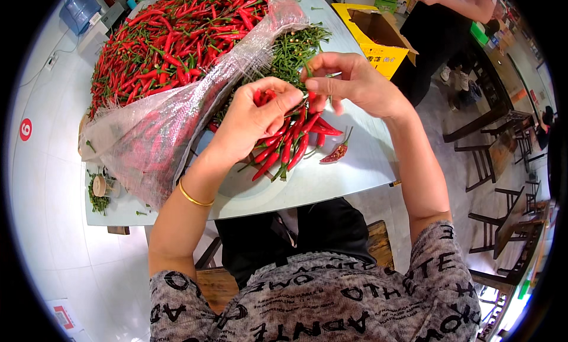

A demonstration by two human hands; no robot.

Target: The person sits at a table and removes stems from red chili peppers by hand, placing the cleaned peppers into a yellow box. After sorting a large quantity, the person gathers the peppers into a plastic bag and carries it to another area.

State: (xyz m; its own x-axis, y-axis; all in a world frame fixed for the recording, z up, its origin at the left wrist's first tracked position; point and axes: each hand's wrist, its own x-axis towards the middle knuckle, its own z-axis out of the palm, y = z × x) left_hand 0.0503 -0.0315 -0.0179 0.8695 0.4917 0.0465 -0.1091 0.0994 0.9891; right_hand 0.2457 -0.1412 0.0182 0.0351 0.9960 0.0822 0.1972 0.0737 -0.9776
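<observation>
My left hand (pixel 259 113) is curled around several red chili peppers (pixel 265 97), its thumb pressed toward the index finger. Close beside it, my right hand (pixel 359 82) pinches a chili by its green stem (pixel 309 70); the red body hangs below the fingers. Under both hands lies a loose heap of red chilies (pixel 286 149), partly hidden by my left hand. A split chili with seeds showing (pixel 336 153) rests apart to the right. Behind my hands is a pile of plucked green stems (pixel 295 49).
A translucent woven plastic sack (pixel 151 133) full of red chilies (pixel 177 36) covers the table's (pixel 372 164) left and back. A small lidded jar (pixel 102 186) lies among green scraps. Beyond the right edge are a yellow carton (pixel 384 60), a standing person (pixel 428 36) and wooden chairs (pixel 481 158).
</observation>
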